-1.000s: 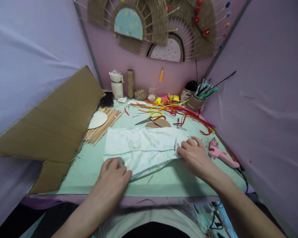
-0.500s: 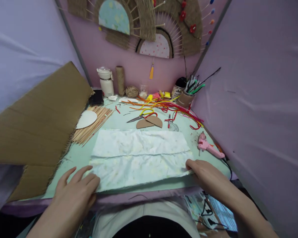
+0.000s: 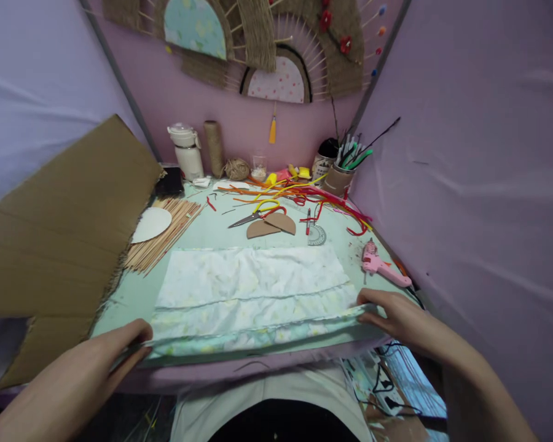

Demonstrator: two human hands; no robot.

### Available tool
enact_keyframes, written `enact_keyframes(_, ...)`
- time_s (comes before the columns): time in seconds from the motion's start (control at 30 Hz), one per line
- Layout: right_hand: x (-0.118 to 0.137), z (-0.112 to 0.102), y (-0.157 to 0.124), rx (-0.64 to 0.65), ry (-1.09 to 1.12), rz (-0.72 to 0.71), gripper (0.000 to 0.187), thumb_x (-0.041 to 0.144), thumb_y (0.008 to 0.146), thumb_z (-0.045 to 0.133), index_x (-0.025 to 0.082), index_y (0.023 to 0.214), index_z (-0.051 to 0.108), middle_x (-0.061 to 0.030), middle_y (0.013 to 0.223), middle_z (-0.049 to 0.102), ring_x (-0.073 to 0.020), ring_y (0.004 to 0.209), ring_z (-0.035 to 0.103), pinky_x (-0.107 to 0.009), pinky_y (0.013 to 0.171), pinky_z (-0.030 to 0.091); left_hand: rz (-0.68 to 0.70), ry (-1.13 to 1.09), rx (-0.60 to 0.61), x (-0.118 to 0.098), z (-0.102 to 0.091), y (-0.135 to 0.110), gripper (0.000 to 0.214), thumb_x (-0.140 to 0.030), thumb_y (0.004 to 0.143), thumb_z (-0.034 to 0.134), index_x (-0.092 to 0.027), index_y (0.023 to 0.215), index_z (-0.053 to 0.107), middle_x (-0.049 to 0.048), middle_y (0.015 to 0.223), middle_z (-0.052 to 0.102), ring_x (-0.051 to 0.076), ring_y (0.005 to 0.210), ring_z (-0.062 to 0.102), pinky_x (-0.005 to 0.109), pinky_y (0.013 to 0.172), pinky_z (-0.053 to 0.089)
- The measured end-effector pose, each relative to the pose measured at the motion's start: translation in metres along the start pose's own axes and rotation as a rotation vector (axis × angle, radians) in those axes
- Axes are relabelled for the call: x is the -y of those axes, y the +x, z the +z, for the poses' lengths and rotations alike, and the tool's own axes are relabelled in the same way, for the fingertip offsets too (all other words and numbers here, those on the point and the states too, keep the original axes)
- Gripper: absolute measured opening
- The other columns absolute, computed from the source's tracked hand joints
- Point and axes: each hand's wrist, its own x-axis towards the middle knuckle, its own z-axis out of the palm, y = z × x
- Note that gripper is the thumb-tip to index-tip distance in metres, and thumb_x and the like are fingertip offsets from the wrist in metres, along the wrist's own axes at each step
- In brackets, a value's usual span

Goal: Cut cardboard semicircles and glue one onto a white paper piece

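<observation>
A pale floral cloth [image 3: 258, 276] was laid across the front of the green-covered tabletop [image 3: 212, 224], squarely before the body, where both of its near corners could be reached at once. Its near corner on one side was pinched between the thumb and fingers of the left hand [image 3: 92, 361], while the opposite near corner was gripped in the same manner by the right hand [image 3: 399, 313]. The hands were set well apart, one at each end, apparently so that the long edge between them could be drawn straight and its sag limited. Along that edge a narrow strip was turned up, and on it the print was shown more strongly; the rest of the cloth was left flat though wrinkled, with a line running across its middle that could not be told as crease or layered edge. Beyond the cloth were placed scissors [image 3: 257, 215], half-round cardboard pieces [image 3: 263, 230] and a protractor [image 3: 317, 235], presumably set back so that the cloth would not be crowded. A pink glue gun [image 3: 383, 269] was rested near the right hand, likely for easy reach. At the left, bamboo skewers [image 3: 177, 236] were bundled loosely, partly covered by a white oval [image 3: 152, 225], beside a large cardboard sheet [image 3: 64, 227].
</observation>
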Motion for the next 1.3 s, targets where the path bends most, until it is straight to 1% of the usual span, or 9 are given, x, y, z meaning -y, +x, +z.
enact_keyframes(0.1, 0.001, -0.005, 0.005, -0.061, 0.101, 0.008, 0.014, 0.034, 0.084, 0.056, 0.022, 0.076, 0.058, -0.0017, 0.076, 0.066, -0.02, 0.073, 0.059, -0.029, 0.066, 0.043, -0.044, -0.114, 0.033, 0.004, -0.008, 0.007, 0.026, -0.057, 0.079, 0.048, -0.036, 0.078, 0.063, -0.0088, 0.075, 0.072, 0.022, 0.069, 0.067, 0.031, 0.067, 0.047)
enact_keyframes(0.33, -0.003, 0.006, 0.019, -0.253, 0.354, 0.018, 0.022, 0.041, 0.084, 0.054, 0.02, 0.081, 0.059, -0.0005, 0.073, 0.058, -0.0168, 0.067, 0.052, -0.027, 0.06, 0.042, -0.156, -0.471, -0.178, -0.012, -0.018, 0.026, 0.03, -0.056, 0.07, 0.059, -0.028, 0.079, 0.065, -0.0036, 0.084, 0.07, 0.022, 0.086, 0.062, 0.029, 0.081, 0.048)
enact_keyframes(0.53, 0.005, 0.018, 0.038, -0.489, 0.531, 0.071, 0.02, 0.041, 0.086, 0.05, 0.022, 0.085, 0.052, 0.004, 0.065, 0.047, -0.0146, 0.059, 0.045, -0.025, 0.055, 0.037, -0.244, -0.594, -0.321, -0.026, 0.0, 0.04, 0.029, -0.05, 0.08, 0.051, -0.024, 0.093, 0.056, -0.0023, 0.074, 0.057, 0.017, 0.07, 0.054, 0.025, 0.063, 0.044)
enact_keyframes(0.67, 0.013, 0.021, 0.055, -0.654, 0.345, 0.121, 0.018, 0.04, 0.09, 0.044, 0.022, 0.089, 0.05, 0.0021, 0.067, 0.052, -0.0176, 0.062, 0.05, -0.028, 0.06, 0.037, -0.303, -0.415, -0.398, -0.037, 0.0, 0.051, 0.026, -0.045, 0.085, 0.046, -0.023, 0.097, 0.054, -0.0047, 0.061, 0.045, 0.016, 0.059, 0.045, 0.023, 0.053, 0.035)
enact_keyframes(0.77, 0.015, 0.022, 0.064, -0.617, 0.068, 0.222, 0.017, 0.036, 0.091, 0.047, 0.021, 0.09, 0.054, -0.0024, 0.068, 0.06, -0.0218, 0.067, 0.057, -0.029, 0.062, 0.035, -0.287, -0.278, -0.403, -0.045, -0.006, 0.064, 0.026, -0.043, 0.088, 0.045, -0.021, 0.098, 0.055, -0.0031, 0.067, 0.049, 0.016, 0.065, 0.05, 0.023, 0.059, 0.037)
enact_keyframes(0.87, 0.016, 0.022, 0.069, -0.514, -0.126, 0.333, 0.017, 0.034, 0.092, 0.048, 0.02, 0.089, 0.059, -0.0061, 0.069, 0.066, -0.0241, 0.069, 0.061, -0.028, 0.06, 0.03, -0.207, -0.189, -0.317, -0.05, -0.01, 0.079, 0.028, -0.042, 0.089, 0.044, -0.02, 0.102, 0.057, -0.0016, 0.07, 0.053, 0.017, 0.069, 0.052, 0.024, 0.064, 0.037)
enact_keyframes(0.97, 0.014, 0.023, 0.074, -0.5, -0.172, 0.369, 0.019, 0.034, 0.093, 0.049, 0.02, 0.091, 0.061, -0.0075, 0.075, 0.07, -0.0241, 0.072, 0.063, -0.028, 0.059, 0.03, -0.154, -0.136, -0.276, -0.056, -0.012, 0.092, 0.031, -0.042, 0.091, 0.042, -0.019, 0.104, 0.058, -0.0003, 0.073, 0.054, 0.017, 0.071, 0.052, 0.024, 0.065, 0.037)
enact_keyframes(1.1, 0.011, 0.026, 0.087, -0.536, -0.176, 0.384, 0.022, 0.035, 0.095, 0.047, 0.019, 0.099, 0.062, -0.0088, 0.08, 0.073, -0.0252, 0.077, 0.065, -0.029, 0.061, 0.03, -0.139, -0.095, -0.333, -0.061, -0.012, 0.102, 0.042, -0.047, 0.096, 0.031, -0.016, 0.113, 0.055, 0.0034, 0.087, 0.057, 0.019, 0.081, 0.054, 0.025, 0.069, 0.039)
enact_keyframes(1.3, 0.012, 0.03, 0.099, -0.435, -0.247, 0.453, 0.028, 0.037, 0.096, 0.044, 0.018, 0.107, 0.062, -0.0132, 0.089, 0.073, -0.0304, 0.086, 0.067, -0.033, 0.064, 0.036, -0.045, 0.048, -0.15, -0.058, -0.008, 0.107, 0.047, -0.046, 0.098, 0.023, -0.014, 0.114, 0.053, 0.009, 0.097, 0.061, 0.024, 0.09, 0.058, 0.031, 0.078, 0.041)
